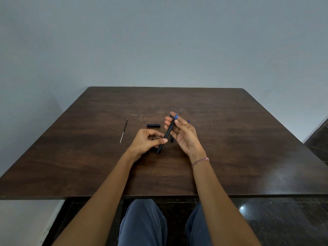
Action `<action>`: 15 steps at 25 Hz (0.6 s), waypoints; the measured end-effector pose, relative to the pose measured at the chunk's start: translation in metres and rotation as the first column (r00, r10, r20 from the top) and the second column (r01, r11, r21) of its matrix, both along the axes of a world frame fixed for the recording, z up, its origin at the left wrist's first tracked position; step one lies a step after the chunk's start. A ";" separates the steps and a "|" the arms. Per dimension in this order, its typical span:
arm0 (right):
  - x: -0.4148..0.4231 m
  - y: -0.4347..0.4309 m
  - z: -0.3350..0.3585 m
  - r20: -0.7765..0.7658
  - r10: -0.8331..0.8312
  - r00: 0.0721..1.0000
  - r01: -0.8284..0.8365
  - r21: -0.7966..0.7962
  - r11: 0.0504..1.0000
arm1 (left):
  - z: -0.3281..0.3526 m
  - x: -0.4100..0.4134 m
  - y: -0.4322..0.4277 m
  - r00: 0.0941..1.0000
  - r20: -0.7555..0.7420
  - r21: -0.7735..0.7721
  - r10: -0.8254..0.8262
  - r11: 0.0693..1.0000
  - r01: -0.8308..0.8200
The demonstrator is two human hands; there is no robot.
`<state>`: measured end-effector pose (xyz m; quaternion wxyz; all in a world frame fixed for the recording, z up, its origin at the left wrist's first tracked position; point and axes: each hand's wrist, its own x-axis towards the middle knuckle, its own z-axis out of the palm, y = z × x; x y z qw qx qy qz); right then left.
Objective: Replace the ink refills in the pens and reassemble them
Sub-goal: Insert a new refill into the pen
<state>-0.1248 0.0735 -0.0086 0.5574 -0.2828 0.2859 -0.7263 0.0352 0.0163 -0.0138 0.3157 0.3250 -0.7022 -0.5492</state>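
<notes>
Both clamp the pen point(166, 134), my left hand point(148, 141) low, right hand point(184, 135) near the tip; cap point(153, 125) and refill point(123, 131) lie on the desk point(230, 139).

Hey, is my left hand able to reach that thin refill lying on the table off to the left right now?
Probably yes: only bare table lies between the left hand and the refill. But that hand grips the pen, so the right hand would have to hold it alone.
</notes>
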 end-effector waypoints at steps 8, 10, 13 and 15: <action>-0.002 -0.002 -0.004 -0.125 -0.148 0.981 0.154 0.041 0.987 | 0.000 0.001 -0.001 0.999 0.011 0.016 -0.034 0.999 0.034; -0.001 -0.002 -0.003 -0.129 -0.185 0.974 0.194 0.066 0.979 | -0.001 0.001 -0.002 0.999 0.021 0.015 -0.040 0.999 0.040; 0.000 -0.002 -0.003 -0.166 -0.220 0.961 0.237 0.093 0.967 | -0.001 0.001 -0.003 0.998 0.032 0.014 -0.052 0.999 0.052; 0.001 -0.003 -0.004 -0.155 -0.206 0.966 0.221 0.091 0.971 | -0.001 0.001 -0.004 0.998 0.017 0.019 -0.056 0.998 0.056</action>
